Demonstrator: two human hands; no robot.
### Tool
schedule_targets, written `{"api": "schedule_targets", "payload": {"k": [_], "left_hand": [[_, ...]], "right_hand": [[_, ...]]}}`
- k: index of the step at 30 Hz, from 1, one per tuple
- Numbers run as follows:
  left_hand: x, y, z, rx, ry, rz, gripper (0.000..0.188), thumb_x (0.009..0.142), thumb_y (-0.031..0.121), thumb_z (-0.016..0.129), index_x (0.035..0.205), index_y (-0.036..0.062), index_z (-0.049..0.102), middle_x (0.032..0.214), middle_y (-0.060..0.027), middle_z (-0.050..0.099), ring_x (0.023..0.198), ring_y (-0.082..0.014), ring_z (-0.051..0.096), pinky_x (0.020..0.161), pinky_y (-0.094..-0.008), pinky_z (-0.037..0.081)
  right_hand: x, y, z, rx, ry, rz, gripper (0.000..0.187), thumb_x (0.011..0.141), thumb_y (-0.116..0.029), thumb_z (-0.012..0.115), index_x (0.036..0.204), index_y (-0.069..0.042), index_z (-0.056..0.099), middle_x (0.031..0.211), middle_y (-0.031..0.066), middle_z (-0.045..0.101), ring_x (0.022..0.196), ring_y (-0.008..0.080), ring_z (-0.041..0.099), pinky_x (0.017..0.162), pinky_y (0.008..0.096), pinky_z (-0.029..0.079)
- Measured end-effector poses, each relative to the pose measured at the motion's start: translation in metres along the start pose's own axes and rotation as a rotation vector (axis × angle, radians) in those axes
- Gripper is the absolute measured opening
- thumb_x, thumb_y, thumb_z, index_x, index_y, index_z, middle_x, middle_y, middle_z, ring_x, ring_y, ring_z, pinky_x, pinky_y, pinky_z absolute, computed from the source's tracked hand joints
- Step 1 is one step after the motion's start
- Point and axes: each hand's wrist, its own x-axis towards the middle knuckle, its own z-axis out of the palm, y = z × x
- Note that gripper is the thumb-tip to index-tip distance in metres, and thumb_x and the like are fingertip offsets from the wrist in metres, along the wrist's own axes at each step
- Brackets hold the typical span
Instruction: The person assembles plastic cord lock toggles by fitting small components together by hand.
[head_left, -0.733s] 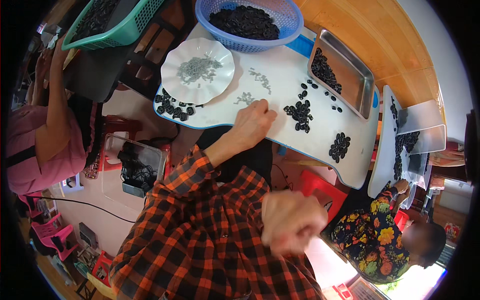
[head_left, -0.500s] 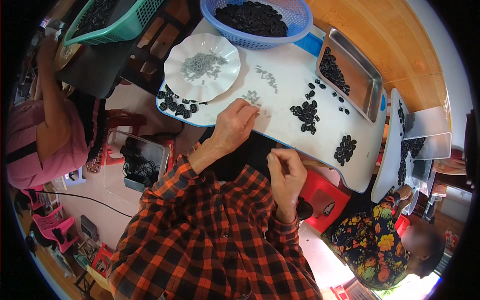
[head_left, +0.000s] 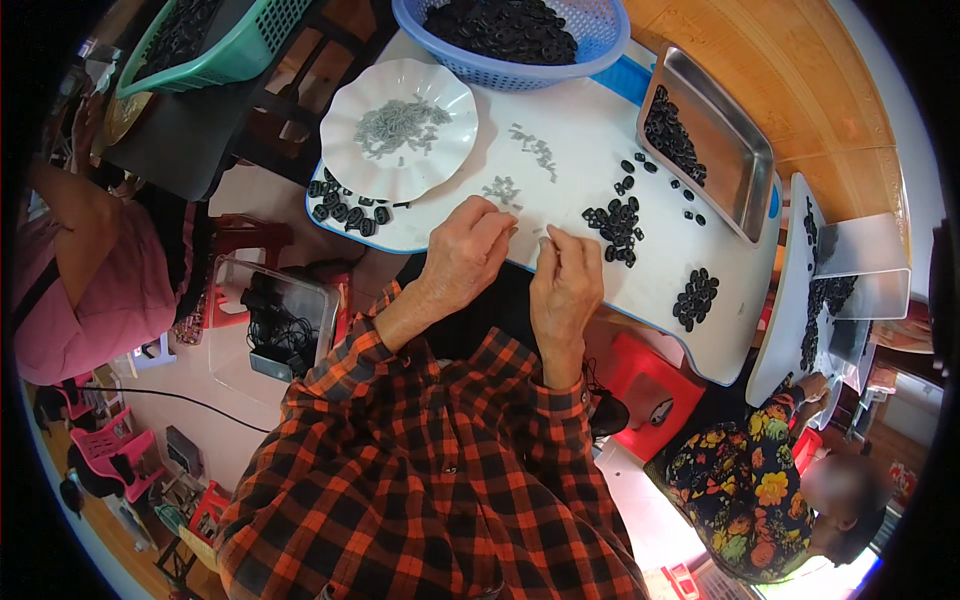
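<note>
My left hand (head_left: 464,252) is over the table's near edge, thumb and fingers pinched together beside a small cluster of short grey rod-like pieces (head_left: 501,191). Whatever lies in that pinch is too small to make out. To its right, my right hand (head_left: 566,288) is also closed in a pinch, its fingertips at the table edge; its contents cannot be made out. A gap separates the two hands. Small black oval parts (head_left: 617,228) lie in a pile to the right of my right hand. A white scalloped plate (head_left: 345,165) holds many more grey pieces.
The white table (head_left: 560,110) bears a blue basket (head_left: 512,75) and a metal tray (head_left: 735,150), both with black parts. Another black pile (head_left: 695,299) sits at the right. A red stool (head_left: 650,395) stands below. One person (head_left: 740,480) works at right, another (head_left: 90,270) at left.
My right hand has risen from below the table edge toward the left hand and the table, still pinched. My left hand has stayed almost in place. The person at left has moved an arm.
</note>
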Motion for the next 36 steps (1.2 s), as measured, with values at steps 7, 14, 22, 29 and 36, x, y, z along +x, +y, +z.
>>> {"api": "schedule_targets", "payload": {"k": [7,14,22,29,36], "left_hand": [[-0.005,0.002,-0.003,-0.084,0.055,-0.038,0.018,0.074,-0.006,0.066,0.091,-0.0005,0.062,0.084,-0.0126,0.057,0.069,-0.0277,0.06,0.057,-0.0335,0.049],[-0.007,0.009,-0.009,-0.243,-0.032,-0.078,0.021,0.076,-0.006,0.066,0.096,0.0006,0.064,0.087,-0.0114,0.059,0.068,-0.0218,0.061,0.057,-0.0291,0.049],[-0.005,0.004,-0.006,-0.2,0.017,-0.104,0.021,0.078,-0.006,0.064,0.097,0.0008,0.064,0.088,-0.0114,0.06,0.07,-0.0205,0.061,0.058,-0.0277,0.049],[-0.003,0.004,-0.005,-0.187,0.013,-0.091,0.02,0.078,-0.006,0.064,0.097,0.0017,0.064,0.087,-0.0114,0.061,0.069,-0.0213,0.061,0.058,-0.0282,0.049],[-0.005,0.005,-0.007,-0.2,0.006,-0.107,0.018,0.079,-0.004,0.065,0.096,0.0016,0.065,0.089,-0.0115,0.061,0.067,-0.0209,0.06,0.057,-0.0281,0.048]], "right_hand": [[0.004,0.008,0.008,-0.151,-0.068,-0.083,0.008,0.077,-0.004,0.063,0.084,-0.005,0.062,0.081,0.0106,0.054,0.074,0.0295,0.055,0.064,0.0396,0.044],[-0.005,-0.002,0.005,-0.026,-0.082,-0.068,0.008,0.078,-0.001,0.06,0.085,-0.003,0.056,0.081,0.0122,0.051,0.073,0.0324,0.053,0.063,0.0417,0.043],[-0.007,0.003,-0.004,-0.014,-0.078,-0.008,0.011,0.079,-0.002,0.062,0.09,-0.003,0.059,0.084,0.013,0.054,0.077,0.0322,0.056,0.066,0.0404,0.045],[-0.005,0.005,0.012,-0.081,-0.043,-0.048,0.011,0.078,-0.004,0.063,0.09,-0.004,0.061,0.083,0.0112,0.054,0.075,0.03,0.056,0.065,0.0395,0.045],[-0.002,0.001,0.018,-0.264,-0.065,-0.103,0.007,0.078,-0.006,0.061,0.081,-0.004,0.055,0.08,0.0112,0.048,0.075,0.0297,0.05,0.064,0.0391,0.04]]}}
